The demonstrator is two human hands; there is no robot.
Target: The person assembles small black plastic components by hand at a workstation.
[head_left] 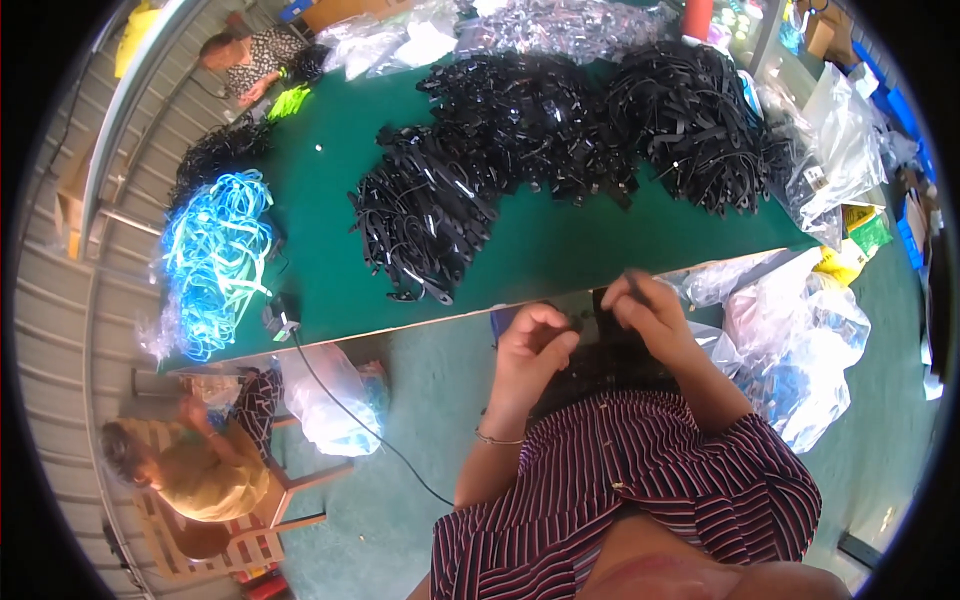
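Note:
Both hands are over my lap, just off the near edge of the green table (330, 290). My left hand (530, 352) has its fingers curled toward the thumb. A small dark piece seems to be at its fingertips, too small to name. My right hand (652, 315) is bent inward a little apart from the left, its fingers curled around something dark that I cannot make out. On the table beyond them lies a pile of black straps (425, 215), with glints of shiny parts among them.
More black strap heaps (690, 125) spread across the back. A bundle of blue cords (215, 260) and a black box (281, 317) with a cable lie at left. Plastic bags (790, 340) stand at right. One person (262, 60) works at far left; another (205, 470) sits below.

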